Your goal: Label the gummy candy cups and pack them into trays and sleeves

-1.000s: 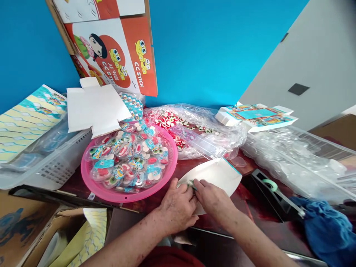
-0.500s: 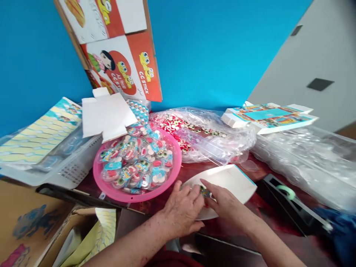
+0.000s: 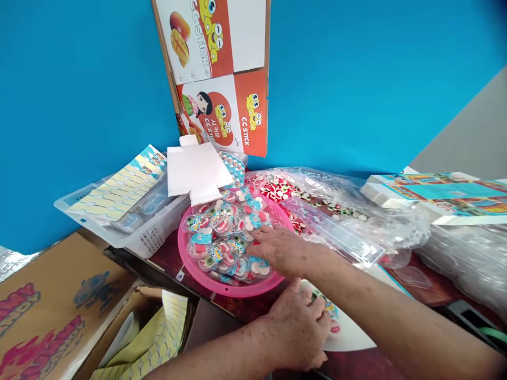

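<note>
My right hand [image 3: 279,250] reaches over the right side of a pink basket [image 3: 227,290], its fingers stretched out onto the packs there. Small clear candy packs [image 3: 225,245] with red, white and eyeball-like pieces and blue labels fill the basket. Beneath my right forearm lies a curved white card [image 3: 356,322]. On it a candy pack [image 3: 327,303], with an eyeball-like piece and a colourful label, shows beside my left hand [image 3: 301,327]. The left fingers are curled at the card's near left edge; what they grip is hidden.
A white plastic basket [image 3: 144,245] with patterned card [image 3: 119,184] stands at left. Behind are a white cut-out card [image 3: 198,169] and a clear bag [image 3: 317,182] of loose candies. Flat printed boxes [image 3: 447,192], clear plastic trays [image 3: 463,258] and a tape dispenser [image 3: 467,314] are right. A carton [image 3: 75,306] stands front left.
My right hand has left the pack on the white card and moved left over the pink basket. My left hand stays by the card. The camera view has swung left.
</note>
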A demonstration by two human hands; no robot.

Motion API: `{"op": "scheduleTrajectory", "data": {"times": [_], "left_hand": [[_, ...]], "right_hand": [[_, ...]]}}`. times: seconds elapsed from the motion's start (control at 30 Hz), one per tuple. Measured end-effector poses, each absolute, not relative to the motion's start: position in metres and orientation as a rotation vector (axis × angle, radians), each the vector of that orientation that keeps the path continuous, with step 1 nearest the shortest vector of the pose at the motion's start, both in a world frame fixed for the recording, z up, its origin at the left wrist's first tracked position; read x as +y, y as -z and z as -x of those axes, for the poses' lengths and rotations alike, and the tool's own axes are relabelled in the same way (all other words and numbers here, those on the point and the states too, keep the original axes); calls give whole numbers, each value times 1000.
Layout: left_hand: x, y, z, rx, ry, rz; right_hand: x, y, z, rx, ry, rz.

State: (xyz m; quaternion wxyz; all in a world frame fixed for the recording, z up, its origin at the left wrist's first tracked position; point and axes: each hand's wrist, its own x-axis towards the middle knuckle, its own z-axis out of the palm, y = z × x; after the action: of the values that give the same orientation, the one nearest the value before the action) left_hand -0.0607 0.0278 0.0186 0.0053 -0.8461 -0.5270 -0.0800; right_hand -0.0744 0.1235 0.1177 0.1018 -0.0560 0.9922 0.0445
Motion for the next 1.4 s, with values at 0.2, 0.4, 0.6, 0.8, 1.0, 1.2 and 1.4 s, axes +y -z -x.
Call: {"op": "scheduleTrajectory", "data": {"times": [0.2,0.4,0.6,0.8,1.0,1.2,1.4], "left_hand": [[27,-18,63,-1627,286,2598],[30,-7,63,-1592,292,2601],[36,5,60,-1571,268,2587],[40,14,58,-1565,257,2604],[35,0,62,-1549,292,2600],[37,3,61,-1557,288,2597],[34,-1,61,-1596,292,2596]], "right_hand": [[136,-118,77,2890,-223,144],[164,-136,74,2975,-200,-357],[160,-100,104,3029,-312,-155],[160,-107,110,2982,-162,-164],[161,-131,103,3008,14,-501],[138,-109,102,2835,27,-292],[122,-119,97,2919,-305,-605]]}}
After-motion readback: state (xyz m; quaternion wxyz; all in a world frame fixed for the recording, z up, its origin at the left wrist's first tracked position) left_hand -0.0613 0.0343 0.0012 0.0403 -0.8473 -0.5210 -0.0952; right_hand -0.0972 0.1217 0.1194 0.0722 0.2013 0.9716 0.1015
